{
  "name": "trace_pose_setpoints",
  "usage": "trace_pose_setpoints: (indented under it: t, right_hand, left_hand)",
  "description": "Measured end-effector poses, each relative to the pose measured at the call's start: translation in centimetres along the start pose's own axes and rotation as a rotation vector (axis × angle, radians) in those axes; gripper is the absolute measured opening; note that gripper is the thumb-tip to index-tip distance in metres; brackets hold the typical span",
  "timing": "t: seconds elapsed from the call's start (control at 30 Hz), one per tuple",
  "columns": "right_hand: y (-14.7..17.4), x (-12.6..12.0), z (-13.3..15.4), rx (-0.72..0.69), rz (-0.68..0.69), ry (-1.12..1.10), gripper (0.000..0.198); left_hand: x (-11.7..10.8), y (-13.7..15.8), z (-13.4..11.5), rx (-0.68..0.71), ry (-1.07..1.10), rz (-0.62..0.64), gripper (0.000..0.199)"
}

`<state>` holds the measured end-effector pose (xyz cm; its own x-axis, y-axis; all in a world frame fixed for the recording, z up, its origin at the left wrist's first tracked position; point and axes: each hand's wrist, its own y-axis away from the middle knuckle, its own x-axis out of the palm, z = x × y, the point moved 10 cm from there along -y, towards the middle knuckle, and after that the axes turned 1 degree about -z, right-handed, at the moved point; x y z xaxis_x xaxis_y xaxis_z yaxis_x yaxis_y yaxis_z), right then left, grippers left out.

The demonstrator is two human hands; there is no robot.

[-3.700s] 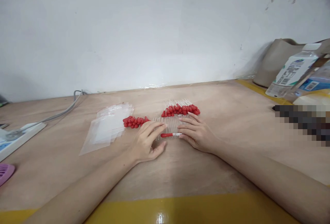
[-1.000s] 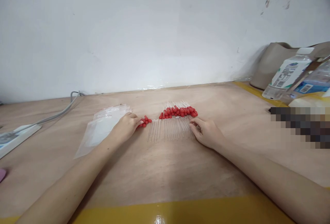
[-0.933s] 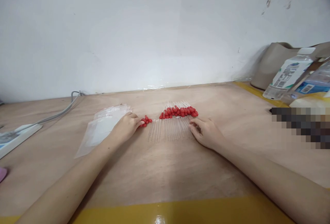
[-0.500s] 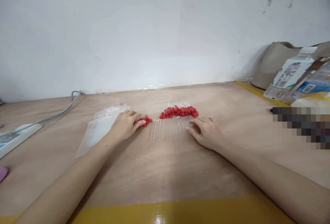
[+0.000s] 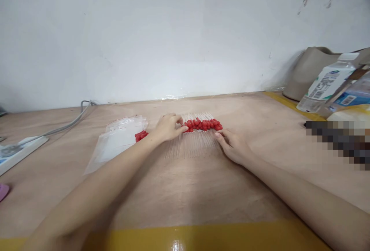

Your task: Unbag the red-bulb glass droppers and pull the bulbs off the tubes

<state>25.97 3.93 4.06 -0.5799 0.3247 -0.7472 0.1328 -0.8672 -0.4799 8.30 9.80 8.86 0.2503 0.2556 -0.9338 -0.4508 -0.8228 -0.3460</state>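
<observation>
A row of red rubber-like caps (image 5: pixel 204 124) lies in the middle of the table, with thin white sticks (image 5: pixel 198 116) behind it. Thin clear tubes (image 5: pixel 192 145) lie side by side in front. At the row's left end is my left hand (image 5: pixel 167 127), thumb and forefinger apart around the outermost caps; whether it grips one is unclear. By the right end rests my right hand (image 5: pixel 235 145), thumb apart from the fingers, its tips near the tubes. A smaller group of red caps (image 5: pixel 141 135) sits left of my left wrist, at the edge of clear plastic bags (image 5: pixel 115 139).
A power strip (image 5: pixel 24 153) with a grey cable (image 5: pixel 65 128) lies at the left, a pink object (image 5: pixel 3 191) nearer. At the right stand a plastic bottle (image 5: pixel 326 83) and a grey-brown container (image 5: pixel 299 76). Yellow tape (image 5: pixel 179 237) runs along the front edge.
My left hand has moved right, from the small group of caps to the left end of the row. That small group now lies further left. My right hand has barely shifted.
</observation>
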Motion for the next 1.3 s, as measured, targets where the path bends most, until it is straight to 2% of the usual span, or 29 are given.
trace_pose_setpoints:
  t: [0.17, 0.37, 0.5, 0.6, 0.7, 0.8, 0.9, 1.1, 1.3]
  right_hand:
    - [-0.2, 0.2, -0.8, 0.045, 0.024, -0.088, 0.040]
    - [-0.2, 0.2, -0.7, 0.051, 0.014, -0.085, 0.040]
    - [-0.3, 0.3, -0.9, 0.054, 0.013, -0.103, 0.041]
    - [-0.3, 0.4, -0.9, 0.059, 0.025, -0.136, 0.041]
    - [-0.3, 0.7, -0.9, 0.067, 0.048, -0.167, 0.042]
    - [-0.2, 0.8, -1.1, 0.081, 0.053, -0.183, 0.042]
    - [-0.2, 0.7, -1.4, 0.093, 0.033, -0.210, 0.040]
    - [-0.2, 0.6, -2.0, 0.120, -0.006, -0.269, 0.036]
    - [-0.2, 0.8, -2.5, 0.167, 0.013, -0.322, 0.036]
  left_hand:
    - [1.7, -2.3, 0.3, -0.054, 0.052, 0.027, 0.039]
    - [2.8, -2.9, 1.0, -0.102, 0.146, 0.058, 0.033]
    - [2.0, -1.8, 1.8, -0.214, 0.172, -0.018, 0.028]
    - [0.2, 0.6, 1.9, -0.247, 0.199, -0.147, 0.029]
    - [-2.5, 4.5, 1.1, -0.141, 0.241, -0.372, 0.026]
    - [-3.1, 8.0, 0.4, -0.057, 0.222, -0.407, 0.020]
    - [-3.1, 10.0, -0.7, 0.074, 0.203, -0.396, 0.015]
    - [-2.6, 10.5, -1.8, 0.221, 0.186, -0.360, 0.013]
    - [-2.2, 10.6, -2.1, 0.263, 0.154, -0.349, 0.010]
